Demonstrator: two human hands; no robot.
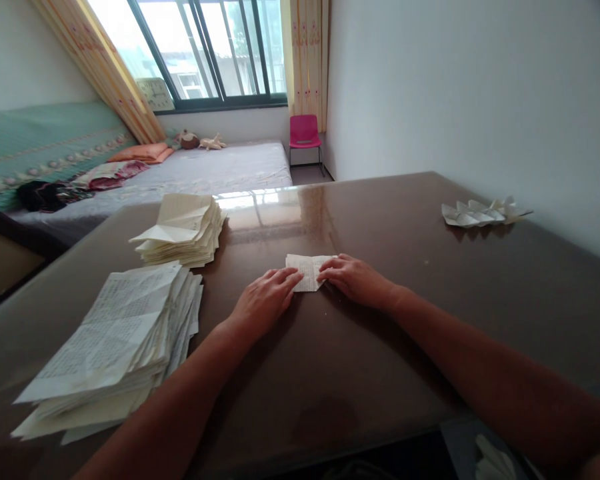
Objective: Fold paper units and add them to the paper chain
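A small folded sheet of written paper (309, 274) lies on the brown table, with a crease running down its middle. On its left part rest the fingers of my left hand (267, 297), closed on the edge with the thumb at the near side. My right hand (357, 280) grips the right part the same way, fingers bent over the paper. Both thumbs are partly hidden. To the left of my left forearm lies a thick stack of handwritten sheets (115, 327). Behind it is a second stack of yellowish creased paper (183, 223).
Several folded paper pieces (483, 213) stand in a row at the table's (380, 220) far right, near the white wall. Beyond the table are a bed (240, 163), a pink chair (305, 133) and a window. Something pale lies below the near edge at right.
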